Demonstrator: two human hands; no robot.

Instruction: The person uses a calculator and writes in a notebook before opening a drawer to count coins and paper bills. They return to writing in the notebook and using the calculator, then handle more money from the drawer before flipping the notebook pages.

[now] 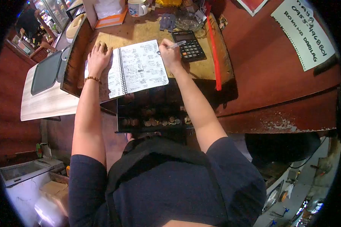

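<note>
A spiral notebook (142, 68) lies spread on the wooden counter, its pages covered in handwriting. My left hand (99, 58) rests flat with its fingers spread at the left page's upper edge; a beaded bracelet circles the wrist. At the right page's upper right edge, my right hand (169, 55) is closed around a pen (177, 44), which slants up to the right. Just beside that hand sits a black calculator (192, 48). Below the notebook a coin drawer (151, 112) is pulled out, with coins in several compartments.
A white mug (137, 7) and an orange-edged booklet (111, 19) stand at the back. A red strip (215, 56) runs along the counter's right side. A handwritten paper note (304, 36) hangs on the right. At left, a dark tray (46, 73) lies on a light table (30, 102).
</note>
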